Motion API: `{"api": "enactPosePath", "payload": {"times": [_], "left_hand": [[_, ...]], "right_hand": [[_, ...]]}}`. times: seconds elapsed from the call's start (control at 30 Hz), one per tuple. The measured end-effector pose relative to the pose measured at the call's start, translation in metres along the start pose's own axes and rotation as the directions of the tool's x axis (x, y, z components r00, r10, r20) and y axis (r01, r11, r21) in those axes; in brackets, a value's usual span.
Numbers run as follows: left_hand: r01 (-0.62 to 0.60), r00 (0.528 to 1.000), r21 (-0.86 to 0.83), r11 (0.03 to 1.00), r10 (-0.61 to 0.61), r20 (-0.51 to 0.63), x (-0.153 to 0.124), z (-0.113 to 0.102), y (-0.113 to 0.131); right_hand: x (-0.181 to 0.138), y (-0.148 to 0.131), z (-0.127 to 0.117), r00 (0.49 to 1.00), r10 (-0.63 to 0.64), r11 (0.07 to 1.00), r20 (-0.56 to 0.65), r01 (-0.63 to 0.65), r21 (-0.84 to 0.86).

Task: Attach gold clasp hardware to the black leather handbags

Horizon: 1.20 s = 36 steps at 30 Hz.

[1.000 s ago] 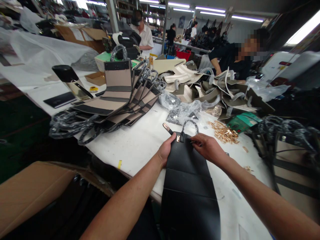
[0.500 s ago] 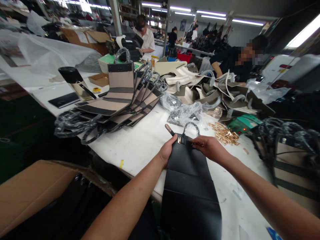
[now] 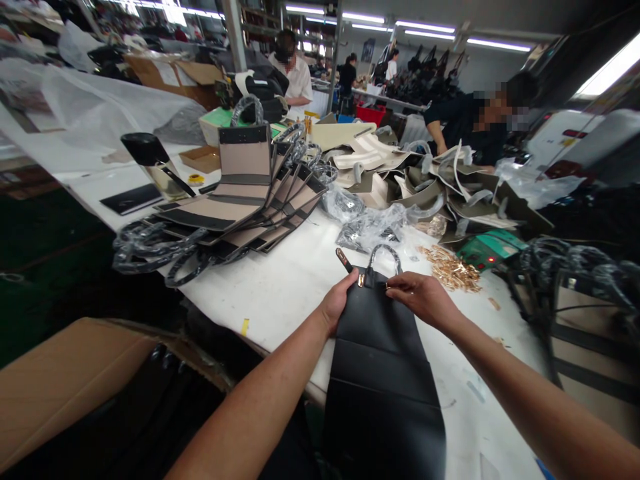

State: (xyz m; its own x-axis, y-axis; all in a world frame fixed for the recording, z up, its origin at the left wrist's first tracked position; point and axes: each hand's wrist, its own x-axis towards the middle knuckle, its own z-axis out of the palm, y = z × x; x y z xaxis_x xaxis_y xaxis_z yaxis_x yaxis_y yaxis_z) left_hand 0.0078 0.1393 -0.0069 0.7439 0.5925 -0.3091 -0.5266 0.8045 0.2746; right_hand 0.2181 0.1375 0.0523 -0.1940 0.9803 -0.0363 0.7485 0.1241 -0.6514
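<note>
So my left hand [image 3: 336,303] has the black panel [image 3: 383,360] clamped by its left edge, thumb on top, probably to keep that end steady while the right hand [image 3: 423,297] does the fiddly stuff. The panel runs from between my hands back toward me, top end over the white table [image 3: 280,287]. Right thumb and fingertips are bunched near the right foot of the wrapped handle [image 3: 384,250]; there's a gold glint there, but honestly I can't tell if they're pinching a loose bit or just touching something fixed. The gold clasp [image 3: 361,280] sits just right of my left thumb, with a short strap [image 3: 343,260] poking out beyond it. A heap of gold bits [image 3: 453,269] lies past my right hand, handy for grabbing, I'd guess. Left fingers are hidden under the panel, and its near end gets cut off by the frame.
</note>
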Motion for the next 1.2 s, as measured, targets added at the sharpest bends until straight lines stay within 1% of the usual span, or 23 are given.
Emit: {"api": "enactPosePath", "payload": {"times": [0.1,0.2,0.27,0.33,0.43,0.53,0.63,0.7,0.8,0.83,0.87,1.0,1.07,1.2], "left_hand": [[0.008,1.0,0.002,1.0,-0.008,0.001,0.001,0.0,0.0],[0.017,1.0,0.016,1.0,-0.016,-0.02,0.001,-0.001,0.0],[0.027,0.999,0.028,0.999,-0.026,-0.036,0.001,-0.001,0.0],[0.028,0.999,0.038,0.999,-0.026,-0.04,0.0,-0.001,0.0],[0.008,0.999,0.059,0.998,-0.006,-0.037,0.0,-0.001,-0.001],[-0.003,0.999,0.083,0.997,0.006,-0.042,0.0,-0.001,-0.003],[0.006,0.999,0.095,0.995,-0.002,-0.043,0.0,-0.001,-0.003],[0.011,0.999,0.091,0.996,-0.008,-0.035,0.0,-0.002,-0.003],[0.005,1.0,0.065,0.998,-0.003,-0.022,0.0,-0.002,-0.002],[0.001,1.0,0.056,0.998,0.0,-0.018,0.001,-0.002,-0.002],[-0.002,1.0,0.05,0.999,0.003,-0.014,0.0,-0.001,-0.001],[0.023,1.0,0.042,0.999,-0.023,0.004,0.0,-0.001,0.0],[0.056,0.998,0.04,0.998,-0.057,0.012,0.001,-0.002,0.0],[0.101,0.994,0.026,0.995,-0.102,0.04,0.002,-0.004,0.002]], "right_hand": [[0.003,-0.002,-0.003,0.999,-0.011,0.998,0.038,0.013,-0.055],[0.009,-0.003,-0.008,0.991,-0.079,0.988,0.109,0.092,-0.124],[0.012,-0.004,-0.01,0.979,-0.131,0.979,0.156,0.153,-0.136],[0.012,-0.006,-0.011,0.969,-0.175,0.971,0.174,0.2,-0.133],[0.009,-0.007,-0.006,0.972,-0.191,0.968,0.133,0.21,-0.14],[0.006,-0.007,0.0,0.986,-0.145,0.977,0.076,0.155,-0.148],[0.007,-0.006,0.003,0.993,-0.109,0.985,0.054,0.115,-0.125],[0.008,-0.006,0.001,0.99,-0.124,0.985,0.063,0.131,-0.114],[0.006,-0.009,-0.002,0.973,-0.197,0.972,0.118,0.209,-0.106],[0.005,-0.009,-0.003,0.971,-0.21,0.969,0.117,0.222,-0.105],[0.003,-0.01,-0.003,0.973,-0.212,0.97,0.097,0.222,-0.105],[-0.002,-0.006,0.003,0.977,-0.207,0.975,-0.052,0.201,-0.098],[-0.002,-0.003,0.008,0.969,-0.242,0.967,-0.054,0.236,-0.096],[-0.001,-0.001,0.013,0.962,-0.273,0.948,0.0,0.269,-0.167]]}}
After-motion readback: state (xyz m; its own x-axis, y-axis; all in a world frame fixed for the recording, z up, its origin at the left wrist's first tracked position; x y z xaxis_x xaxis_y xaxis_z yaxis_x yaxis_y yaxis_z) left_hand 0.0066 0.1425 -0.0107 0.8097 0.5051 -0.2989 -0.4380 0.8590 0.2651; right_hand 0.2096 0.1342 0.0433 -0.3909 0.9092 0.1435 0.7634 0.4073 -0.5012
